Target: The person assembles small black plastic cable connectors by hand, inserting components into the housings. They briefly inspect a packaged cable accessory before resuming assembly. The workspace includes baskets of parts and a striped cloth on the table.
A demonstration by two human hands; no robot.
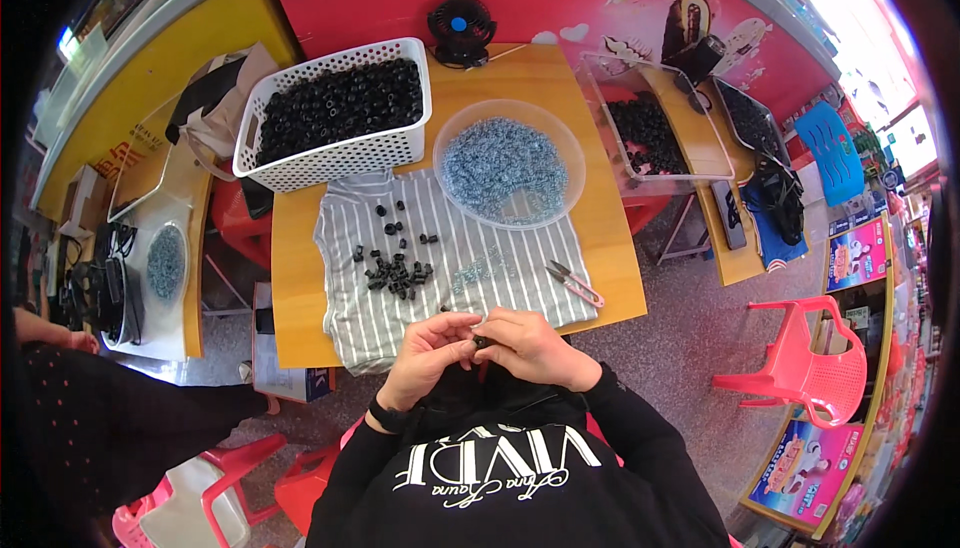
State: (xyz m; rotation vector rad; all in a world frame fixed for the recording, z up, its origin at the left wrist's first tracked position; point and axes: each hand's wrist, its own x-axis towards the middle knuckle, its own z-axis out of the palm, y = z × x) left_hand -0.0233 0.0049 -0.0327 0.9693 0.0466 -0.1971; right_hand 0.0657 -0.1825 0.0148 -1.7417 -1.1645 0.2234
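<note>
At the table's front edge, my left hand [426,360] and my right hand [530,346] meet with their fingers pinched together. Between the fingertips shows a small black plastic part [481,342], mostly covered. Beyond my left hand a loose pile of black cylindrical parts [398,276] lies on a grey striped cloth [350,210]. A few clear bluish pieces [484,266] are scattered on the cloth ahead of my hands. To the right rest small thread snips [576,285] with pink handles.
At the back stand a white perforated basket [345,156] of black parts, a round clear tub [452,210] of bluish pieces and a black fan [461,32]. Side tables hold more bins, including a clear bin [668,180]. A pink chair [800,348] stands right; another person [120,398] is at left.
</note>
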